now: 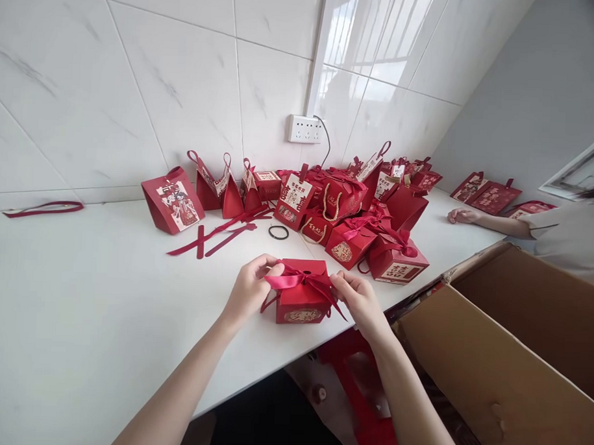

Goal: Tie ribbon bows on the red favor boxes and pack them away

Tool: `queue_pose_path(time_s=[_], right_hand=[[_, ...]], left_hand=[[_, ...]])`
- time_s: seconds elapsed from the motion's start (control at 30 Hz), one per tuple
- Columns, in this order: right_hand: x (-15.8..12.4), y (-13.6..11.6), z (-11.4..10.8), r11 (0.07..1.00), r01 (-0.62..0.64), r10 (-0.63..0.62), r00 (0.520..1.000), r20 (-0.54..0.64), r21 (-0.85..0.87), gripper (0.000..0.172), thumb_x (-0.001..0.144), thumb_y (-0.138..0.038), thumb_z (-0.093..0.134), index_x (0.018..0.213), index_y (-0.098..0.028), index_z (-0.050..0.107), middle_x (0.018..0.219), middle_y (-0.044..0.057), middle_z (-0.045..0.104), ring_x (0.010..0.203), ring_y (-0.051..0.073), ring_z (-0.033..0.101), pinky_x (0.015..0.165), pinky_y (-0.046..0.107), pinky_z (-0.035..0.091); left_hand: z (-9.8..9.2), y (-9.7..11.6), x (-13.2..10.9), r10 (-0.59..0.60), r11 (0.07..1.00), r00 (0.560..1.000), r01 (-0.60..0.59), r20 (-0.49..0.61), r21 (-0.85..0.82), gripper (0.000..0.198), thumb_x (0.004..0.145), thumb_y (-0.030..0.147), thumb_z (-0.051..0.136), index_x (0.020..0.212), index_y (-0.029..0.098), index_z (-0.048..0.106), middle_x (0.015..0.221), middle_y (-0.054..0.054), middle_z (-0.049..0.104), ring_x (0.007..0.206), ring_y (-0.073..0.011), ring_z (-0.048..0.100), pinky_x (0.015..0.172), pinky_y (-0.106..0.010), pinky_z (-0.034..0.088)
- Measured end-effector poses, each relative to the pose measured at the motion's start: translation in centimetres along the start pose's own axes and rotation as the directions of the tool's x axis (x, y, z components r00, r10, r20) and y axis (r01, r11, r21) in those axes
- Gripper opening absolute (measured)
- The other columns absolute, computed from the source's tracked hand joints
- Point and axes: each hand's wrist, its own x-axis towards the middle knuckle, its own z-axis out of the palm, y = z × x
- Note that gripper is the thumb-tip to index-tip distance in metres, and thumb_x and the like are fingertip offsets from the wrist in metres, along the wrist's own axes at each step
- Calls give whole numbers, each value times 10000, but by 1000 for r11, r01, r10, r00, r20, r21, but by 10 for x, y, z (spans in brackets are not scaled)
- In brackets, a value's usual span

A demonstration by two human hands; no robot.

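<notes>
A small red gift box (301,308) with a gold round emblem stands upright on the white table in front of me. Across its top runs a shiny red ribbon (289,282), crossed or knotted near the middle. My left hand (252,284) pinches the ribbon at the box's left side. On the right, my right hand (359,296) has its fingers closed on the ribbon's other side, by the box's upper right edge. A loose ribbon tail hangs below the right fingers. Whether the knot is tight, I cannot tell.
Behind the box lie loose ribbon strips (231,238) and a black hair tie (278,232). Several finished-looking red boxes (349,247) crowd the table's back. A large open cardboard box (506,359) stands at right, near another person's hand (463,216). Below is a red stool (362,387).
</notes>
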Motion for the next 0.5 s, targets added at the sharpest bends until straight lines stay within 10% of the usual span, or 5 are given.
queue_pose_path(time_s=[0.3, 0.5], right_hand=[[7, 14, 3, 995, 20, -22, 1000, 18, 97, 464, 761, -557, 603, 575, -184, 400, 492, -61, 385, 468, 71, 393, 487, 205, 315], [-53, 28, -21, 952, 5, -86, 964, -253, -305, 375, 856, -543, 481, 731, -195, 542, 625, -5, 551, 590, 146, 531, 549, 267, 449]], left_hand=[[3, -3, -2, 28, 1000, 997, -28, -73, -5, 118, 737, 285, 584, 758, 174, 551, 649, 28, 535, 602, -98, 493, 563, -204, 388], [6, -3, -1, -53, 996, 996, 48, -69, -72, 233, 720, 395, 610, 724, 173, 538, 658, 14, 571, 611, -111, 515, 544, -197, 394]])
